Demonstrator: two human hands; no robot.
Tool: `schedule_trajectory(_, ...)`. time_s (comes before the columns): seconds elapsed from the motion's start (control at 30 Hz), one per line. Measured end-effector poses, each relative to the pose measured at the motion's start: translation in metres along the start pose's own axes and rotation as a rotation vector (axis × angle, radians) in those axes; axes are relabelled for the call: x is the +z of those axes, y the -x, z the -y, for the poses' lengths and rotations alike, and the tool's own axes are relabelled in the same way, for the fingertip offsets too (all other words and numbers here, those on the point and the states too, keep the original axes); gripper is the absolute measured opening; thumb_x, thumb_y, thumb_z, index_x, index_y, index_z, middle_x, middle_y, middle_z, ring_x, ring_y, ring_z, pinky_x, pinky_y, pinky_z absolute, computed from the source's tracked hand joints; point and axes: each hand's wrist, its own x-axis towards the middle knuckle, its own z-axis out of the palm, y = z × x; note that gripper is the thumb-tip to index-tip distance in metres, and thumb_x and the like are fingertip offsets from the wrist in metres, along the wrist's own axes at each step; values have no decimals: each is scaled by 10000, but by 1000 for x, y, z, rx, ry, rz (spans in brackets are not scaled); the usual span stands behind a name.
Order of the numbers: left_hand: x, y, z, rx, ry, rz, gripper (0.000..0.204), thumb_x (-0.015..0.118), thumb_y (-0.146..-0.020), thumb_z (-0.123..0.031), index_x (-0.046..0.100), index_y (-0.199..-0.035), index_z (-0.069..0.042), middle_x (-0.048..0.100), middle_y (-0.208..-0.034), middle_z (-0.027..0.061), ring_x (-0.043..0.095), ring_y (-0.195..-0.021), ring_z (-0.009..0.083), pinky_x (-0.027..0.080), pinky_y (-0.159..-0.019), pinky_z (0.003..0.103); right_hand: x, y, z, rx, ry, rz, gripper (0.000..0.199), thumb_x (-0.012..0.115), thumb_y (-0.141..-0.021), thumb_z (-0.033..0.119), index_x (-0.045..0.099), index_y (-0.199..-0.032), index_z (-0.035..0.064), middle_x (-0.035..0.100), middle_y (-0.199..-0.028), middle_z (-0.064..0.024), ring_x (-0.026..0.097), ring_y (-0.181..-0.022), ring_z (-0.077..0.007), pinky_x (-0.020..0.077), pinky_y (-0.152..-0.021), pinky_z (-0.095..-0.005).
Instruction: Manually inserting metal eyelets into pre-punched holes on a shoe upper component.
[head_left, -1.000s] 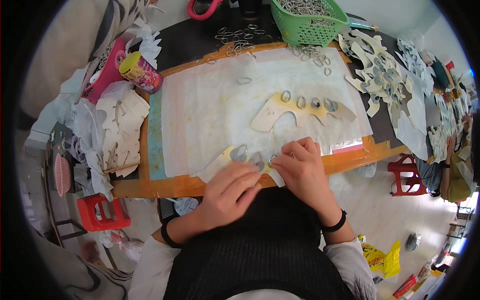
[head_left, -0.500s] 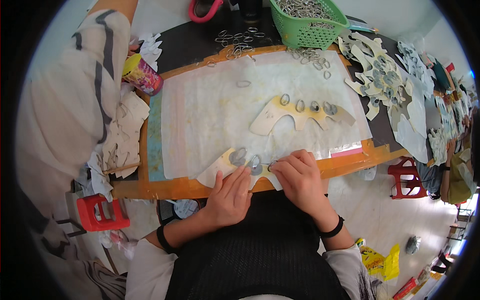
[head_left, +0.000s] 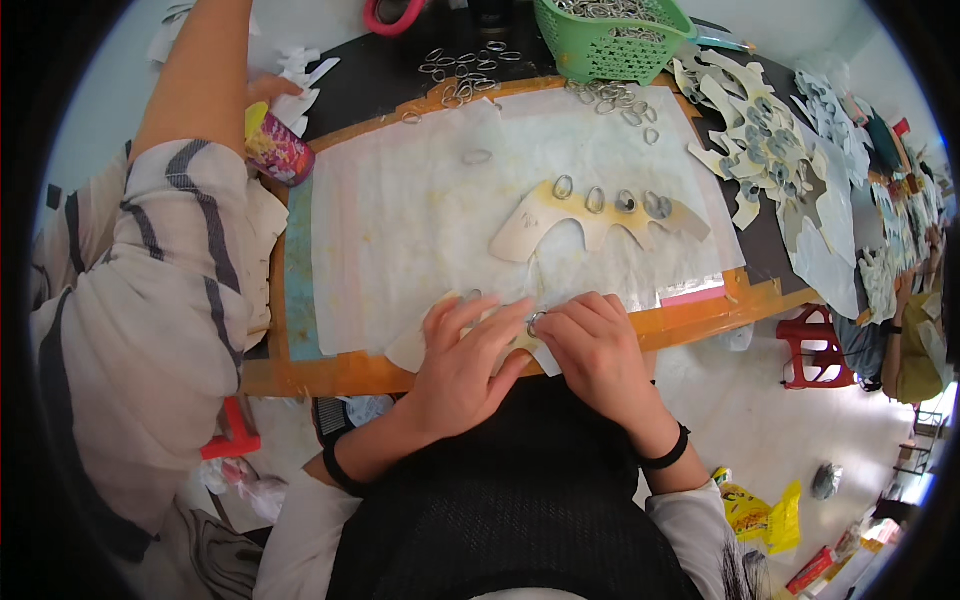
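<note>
A cream scalloped cutout [head_left: 403, 349] lies at the near edge of the worktable [head_left: 320, 377], directly in front of you and partly hidden by your hands. Your right hand [head_left: 597, 352] has its thumb and fingertips pinched narrow on an oval metal ring [head_left: 534, 326] at the cutout. Your left hand [head_left: 462, 355] spreads its fingers wide over the same piece; whether they touch it cannot be told. Beyond, on a whitish sheet [head_left: 390, 215], rests a second cutout [head_left: 518, 232] with four oval rings along its upper edge. Farther back stands a green plastic basket [head_left: 608, 55] full of rings. At right is a pile of cutouts [head_left: 735, 105]; at left, a co-worker's forearm [head_left: 205, 75] reaches past a colourful canister [head_left: 280, 148].
</note>
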Motion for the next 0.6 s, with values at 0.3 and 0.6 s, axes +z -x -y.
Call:
schedule_trajectory(0.3,10,-19,12,-129,183,139,463,725,-722,7,502,-1121,-70,661,-1049,14,489,-1219,266,68,-1121,580,-2,-5,-2,-4,2,89,135,626,-738,17,553,-850,36,531,-776,-81,512,-729,-263,401,-666,-352)
schedule_trajectory(0.6,9,-21,5,-83,83,140,222,705,-752,-72,620,-956,-92,649,-971,-6,516,-1148,238,93,-1093,648,-8,5,-2,-47,-16,88,133,627,-745,27,568,-863,37,524,-774,-81,505,-721,-257,392,-688,-356)
